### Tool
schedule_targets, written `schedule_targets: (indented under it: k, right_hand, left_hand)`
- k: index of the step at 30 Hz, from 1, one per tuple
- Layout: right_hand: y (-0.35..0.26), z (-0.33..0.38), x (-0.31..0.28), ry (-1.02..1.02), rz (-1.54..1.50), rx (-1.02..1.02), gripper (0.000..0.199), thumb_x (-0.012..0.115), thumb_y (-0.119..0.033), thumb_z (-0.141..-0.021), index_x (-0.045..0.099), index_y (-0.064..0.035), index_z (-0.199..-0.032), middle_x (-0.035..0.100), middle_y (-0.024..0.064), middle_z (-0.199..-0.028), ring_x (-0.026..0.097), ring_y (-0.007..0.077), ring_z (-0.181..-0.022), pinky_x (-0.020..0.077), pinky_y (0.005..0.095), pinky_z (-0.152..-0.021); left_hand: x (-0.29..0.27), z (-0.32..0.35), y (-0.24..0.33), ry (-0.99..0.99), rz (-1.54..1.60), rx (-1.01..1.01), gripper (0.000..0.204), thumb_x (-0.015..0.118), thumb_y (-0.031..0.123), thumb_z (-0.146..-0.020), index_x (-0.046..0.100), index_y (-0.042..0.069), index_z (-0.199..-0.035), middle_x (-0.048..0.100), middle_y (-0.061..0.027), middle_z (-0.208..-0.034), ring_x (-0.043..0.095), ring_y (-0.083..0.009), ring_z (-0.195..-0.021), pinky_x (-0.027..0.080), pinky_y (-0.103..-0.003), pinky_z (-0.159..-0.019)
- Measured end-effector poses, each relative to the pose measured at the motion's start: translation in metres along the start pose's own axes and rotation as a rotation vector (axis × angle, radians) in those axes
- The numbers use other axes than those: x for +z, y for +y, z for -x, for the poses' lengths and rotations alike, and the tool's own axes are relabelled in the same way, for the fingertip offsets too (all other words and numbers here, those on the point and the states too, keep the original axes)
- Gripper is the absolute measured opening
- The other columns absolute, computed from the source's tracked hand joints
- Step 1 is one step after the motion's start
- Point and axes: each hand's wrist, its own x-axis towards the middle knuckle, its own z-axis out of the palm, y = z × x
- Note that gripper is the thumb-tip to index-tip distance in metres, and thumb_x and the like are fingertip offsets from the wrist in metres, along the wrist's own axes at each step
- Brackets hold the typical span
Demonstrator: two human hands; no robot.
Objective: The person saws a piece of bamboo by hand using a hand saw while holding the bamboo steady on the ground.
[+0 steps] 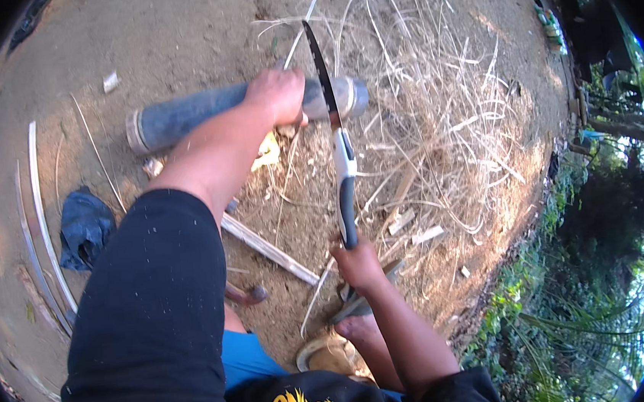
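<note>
Black saw [345, 162] in right hand [358, 265], beside left [278, 96]

I count one left hand [278, 97] and one right hand [358, 265], two in all. There is one saw [343, 157], one thick dark cylinder [192, 117], one crumpled dark cloth [85, 228] and one pale split stick [269, 249]. I see at least two long strips [41, 202] and one heap of shavings [453, 128], its strands too tangled to number.
</note>
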Motion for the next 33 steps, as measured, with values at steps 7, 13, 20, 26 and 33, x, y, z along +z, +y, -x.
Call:
schedule_targets:
  k: [7,13,20,26,33]
  right_hand:
    - [0.043,0.053,-0.007,0.157,-0.033,-0.021,0.033,0.072,-0.022,-0.095,0.061,-0.003,-0.119,0.055,0.0017,-0.071,0.053,0.0126,-0.064,0.0455,0.0333,-0.061]
    - [0.09,0.049,0.011,0.239,-0.042,-0.173,0.032,0.072,-0.016,-0.095,0.058,0.0002,-0.119,0.051,0.0045,-0.073,0.049,0.0147,-0.066,0.0454,0.0341,-0.063]
    - [0.092,0.044,0.024,0.187,-0.124,-0.208,0.038,0.072,-0.018,-0.095,0.058,-0.0019,-0.125,0.064,0.0167,-0.084,0.063,0.0284,-0.076,0.0512,0.0391,-0.073]
    - [0.089,0.038,0.027,0.123,-0.062,-0.22,0.054,0.07,-0.025,-0.097,0.05,-0.0074,-0.143,0.07,0.0266,-0.108,0.07,0.0435,-0.101,0.0542,0.0467,-0.087]
    - [0.08,0.037,0.025,0.112,-0.09,-0.223,0.051,0.061,-0.032,-0.102,0.046,-0.0111,-0.146,0.07,0.0264,-0.106,0.07,0.0436,-0.099,0.0536,0.0478,-0.087]
  left_hand:
    - [0.015,0.013,0.001,0.026,-0.048,0.0,0.086,0.088,0.057,-0.069,0.057,-0.005,-0.12,0.07,-0.0231,-0.112,0.068,-0.0376,-0.11,0.054,-0.045,-0.097]
    - [0.009,0.017,0.006,0.033,-0.132,-0.019,0.088,0.085,0.058,-0.073,0.053,0.002,-0.131,0.067,-0.0202,-0.124,0.063,-0.0337,-0.122,0.051,-0.044,-0.103]
    - [0.002,0.019,0.012,-0.038,-0.139,-0.078,0.088,0.086,0.055,-0.072,0.052,0.001,-0.133,0.067,-0.0223,-0.121,0.066,-0.0373,-0.114,0.054,-0.046,-0.098]
    - [0.001,0.013,0.018,-0.094,-0.163,-0.098,0.089,0.085,0.058,-0.072,0.053,-0.002,-0.129,0.069,-0.0212,-0.117,0.068,-0.0374,-0.11,0.056,-0.046,-0.094]
    - [0.0,0.013,0.02,-0.055,-0.171,-0.097,0.09,0.085,0.061,-0.071,0.053,-0.002,-0.127,0.068,-0.0207,-0.119,0.068,-0.0367,-0.113,0.055,-0.047,-0.095]
